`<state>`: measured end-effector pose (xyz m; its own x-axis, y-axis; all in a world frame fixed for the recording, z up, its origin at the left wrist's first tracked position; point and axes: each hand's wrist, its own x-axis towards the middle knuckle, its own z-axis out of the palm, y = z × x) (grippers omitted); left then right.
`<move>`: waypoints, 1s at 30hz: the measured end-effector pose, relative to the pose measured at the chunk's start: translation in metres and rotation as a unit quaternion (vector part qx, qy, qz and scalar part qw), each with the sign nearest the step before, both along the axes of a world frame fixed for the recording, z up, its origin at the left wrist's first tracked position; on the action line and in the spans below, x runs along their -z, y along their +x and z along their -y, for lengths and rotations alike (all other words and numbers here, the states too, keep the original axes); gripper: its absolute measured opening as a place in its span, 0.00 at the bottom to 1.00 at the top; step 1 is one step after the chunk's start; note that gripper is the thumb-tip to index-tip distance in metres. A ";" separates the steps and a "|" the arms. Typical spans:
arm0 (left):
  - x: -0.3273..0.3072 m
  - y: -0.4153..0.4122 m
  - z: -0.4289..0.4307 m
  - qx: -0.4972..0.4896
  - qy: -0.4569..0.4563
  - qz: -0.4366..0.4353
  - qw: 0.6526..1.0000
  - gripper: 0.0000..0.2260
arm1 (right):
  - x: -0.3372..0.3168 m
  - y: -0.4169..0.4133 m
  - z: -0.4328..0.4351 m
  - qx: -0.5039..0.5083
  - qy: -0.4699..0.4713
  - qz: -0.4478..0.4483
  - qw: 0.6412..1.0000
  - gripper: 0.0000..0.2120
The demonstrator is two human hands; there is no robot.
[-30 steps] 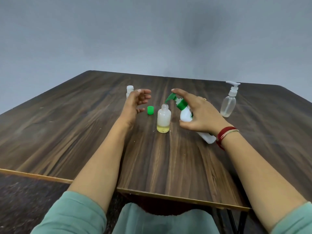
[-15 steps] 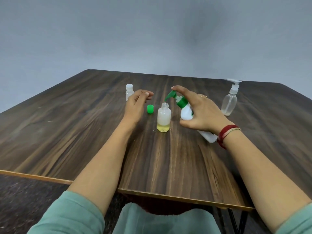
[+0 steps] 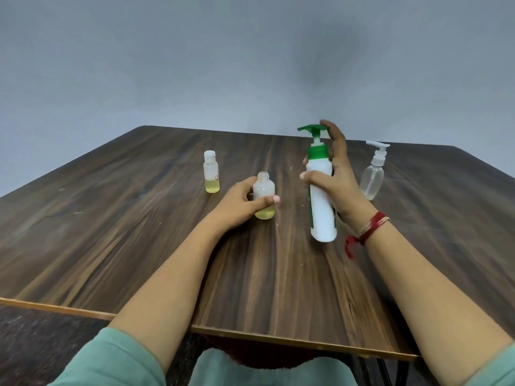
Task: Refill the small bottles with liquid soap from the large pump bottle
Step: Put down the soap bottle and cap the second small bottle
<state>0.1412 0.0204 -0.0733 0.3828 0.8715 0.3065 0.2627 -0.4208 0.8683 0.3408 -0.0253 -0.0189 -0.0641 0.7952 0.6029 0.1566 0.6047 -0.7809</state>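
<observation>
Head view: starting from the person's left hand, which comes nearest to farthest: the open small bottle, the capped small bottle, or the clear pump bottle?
1. Open small bottle: gripped in the left hand itself.
2. Capped small bottle: just beyond the hand, slightly to its left.
3. Clear pump bottle: far over on the right.

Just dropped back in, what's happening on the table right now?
A person's right hand grips the large pump bottle, roughly upright, one finger by its green pump head. The left hand holds the uncapped small bottle, which has only a little yellow liquid at the bottom. The nozzle is not at its mouth. A capped small bottle and a clear pump bottle stand untouched behind.
</observation>
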 end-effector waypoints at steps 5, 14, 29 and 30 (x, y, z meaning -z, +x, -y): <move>-0.005 0.000 0.000 -0.022 0.003 0.098 0.995 0.17 | 0.001 -0.003 0.002 0.021 0.006 -0.017 1.000 0.45; -0.003 0.002 0.000 -0.010 0.003 0.073 0.997 0.13 | 0.016 -0.002 -0.004 0.039 0.007 -0.003 0.999 0.45; 0.000 0.012 0.004 -0.019 0.042 0.037 0.998 0.18 | 0.013 0.007 -0.011 0.070 0.072 0.037 0.994 0.36; 0.000 0.013 0.004 -0.023 0.047 0.034 0.998 0.17 | 0.013 0.005 -0.011 0.068 0.075 0.043 0.994 0.36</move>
